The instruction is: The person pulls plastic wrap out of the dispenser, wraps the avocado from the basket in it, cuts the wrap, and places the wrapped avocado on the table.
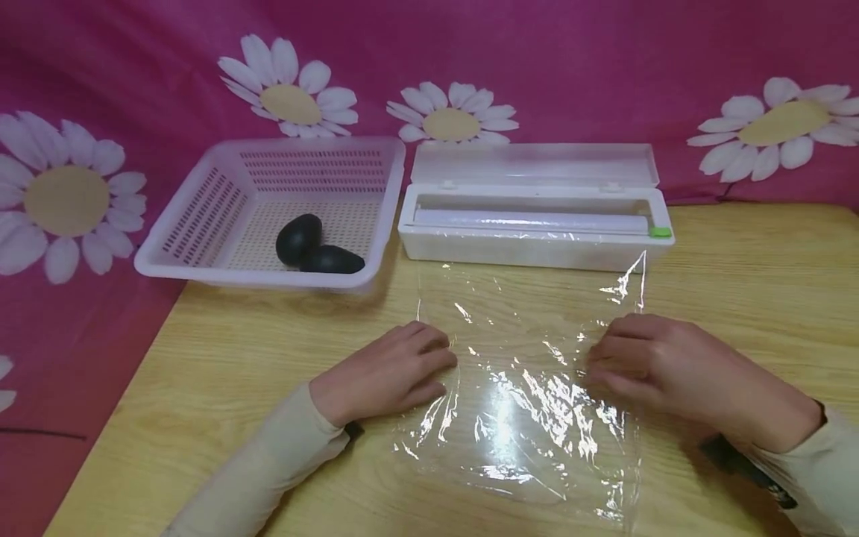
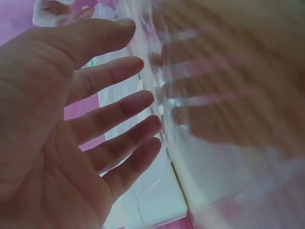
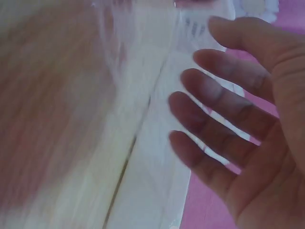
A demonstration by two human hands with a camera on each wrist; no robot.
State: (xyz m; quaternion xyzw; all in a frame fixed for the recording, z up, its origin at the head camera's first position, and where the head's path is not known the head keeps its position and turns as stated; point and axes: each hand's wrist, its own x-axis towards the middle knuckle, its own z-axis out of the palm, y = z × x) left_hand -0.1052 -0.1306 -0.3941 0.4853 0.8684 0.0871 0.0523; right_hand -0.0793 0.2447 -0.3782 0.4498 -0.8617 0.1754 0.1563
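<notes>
Counter (image 1: 235, 425) carries cling film (image 1: 523, 395) running from its white dispenser (image 1: 523, 252); likely feather-light, limp and clingy, the film wants pinching by its side edges; left hand (image 1: 392, 373) and right hand (image 1: 654, 365), fingers loosely extended, flank it

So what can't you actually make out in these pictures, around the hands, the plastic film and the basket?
Head view: the lower edge of the front dark object, hidden by the basket's front rim.
Head view: whether the right hand touches the plastic film; its fingertips are blurred.
Head view: the rest of the right sleeve, cut off by the picture's edge.
Right wrist view: the film's edge, smeared by blur.
</notes>
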